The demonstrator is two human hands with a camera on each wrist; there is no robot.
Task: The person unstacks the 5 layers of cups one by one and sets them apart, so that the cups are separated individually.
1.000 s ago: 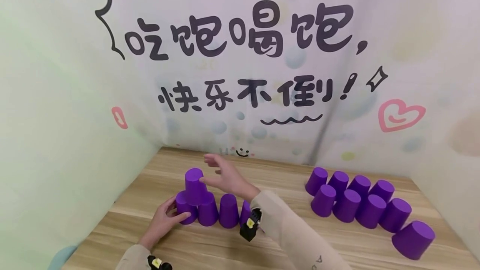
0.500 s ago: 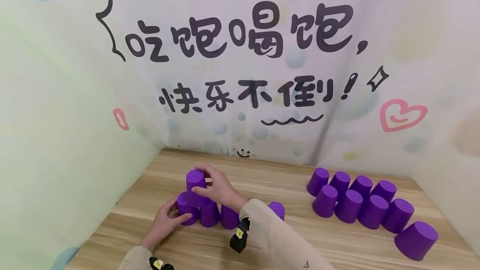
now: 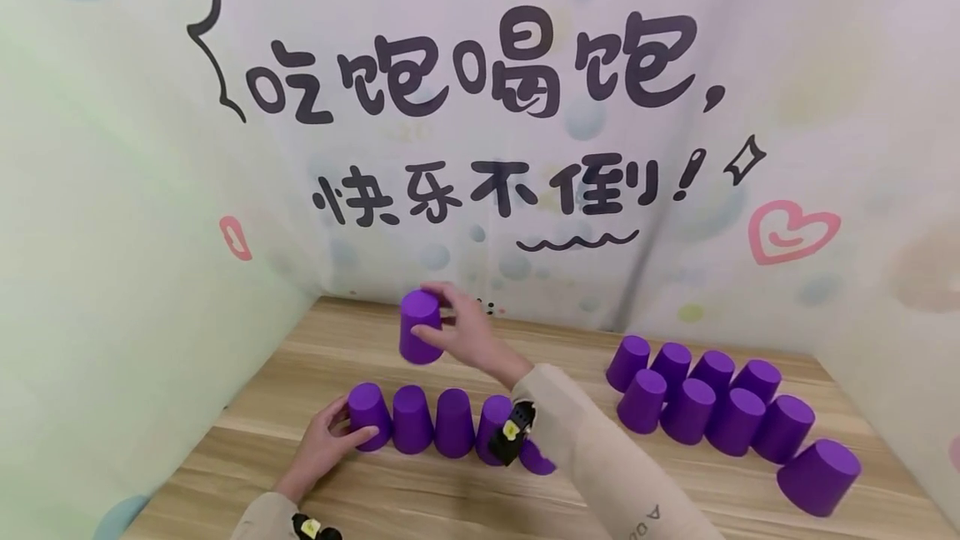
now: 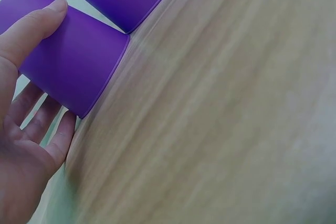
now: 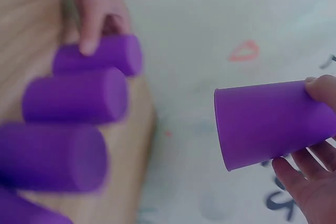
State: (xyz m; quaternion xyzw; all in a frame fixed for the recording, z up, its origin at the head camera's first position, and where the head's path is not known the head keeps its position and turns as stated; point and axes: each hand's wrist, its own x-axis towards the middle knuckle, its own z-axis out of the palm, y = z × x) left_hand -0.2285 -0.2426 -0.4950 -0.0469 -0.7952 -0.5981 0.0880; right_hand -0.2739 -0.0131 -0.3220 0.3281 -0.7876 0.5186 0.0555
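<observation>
Head view shows your right hand (image 3: pixel 468 336) gripping an upturned purple cup (image 3: pixel 418 327) in the air above the row of cups (image 3: pixel 435 422) on the wooden table (image 3: pixel 420 498), left wrist view shows your left hand (image 4: pixel 23 108) curled around the end cup (image 4: pixel 73 66), and right wrist view shows fingers (image 5: pixel 320 90) clasping the lifted cup.

The purple cups (image 3: pixel 420 338) look like smooth, matt plastic, and the table (image 3: pixel 420 498) shows light, smooth wood grain.

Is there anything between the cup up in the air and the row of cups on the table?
No. In the head view, the lifted purple cup in the right hand hangs above the row of cups, with only bare wooden table showing between.
</observation>
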